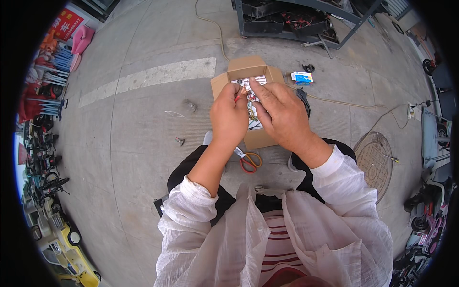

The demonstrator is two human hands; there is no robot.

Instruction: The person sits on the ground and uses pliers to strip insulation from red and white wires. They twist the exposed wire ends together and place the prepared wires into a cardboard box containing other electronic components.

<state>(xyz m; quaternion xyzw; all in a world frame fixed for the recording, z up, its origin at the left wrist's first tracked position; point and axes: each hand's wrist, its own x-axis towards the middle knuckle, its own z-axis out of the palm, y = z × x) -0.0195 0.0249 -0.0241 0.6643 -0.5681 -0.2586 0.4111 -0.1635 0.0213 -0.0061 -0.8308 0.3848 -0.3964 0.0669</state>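
Note:
Above an open cardboard box [261,138], my left hand [229,117] pinches a red wire [239,96] between thumb and fingers. Bare copper-coloured strands [244,89] stick up from the wire's end. Close by on the right is my right hand [284,112], its index finger stretched toward the strands and its thumb apart from it; nothing shows between them. Inside the box, partly covered by both hands, lie coloured wires and small parts [252,107] on striped white paper. Red- and orange-handled scissors [249,162] lie on the ground between my feet.
A small blue and white box [302,77] and a black part [309,68] lie beyond the carton. A metal shelf cart [287,21] stands at the back. Yellowish cable [344,103] crosses the ground toward a manhole cover [375,160]. Ride-on toys line both sides.

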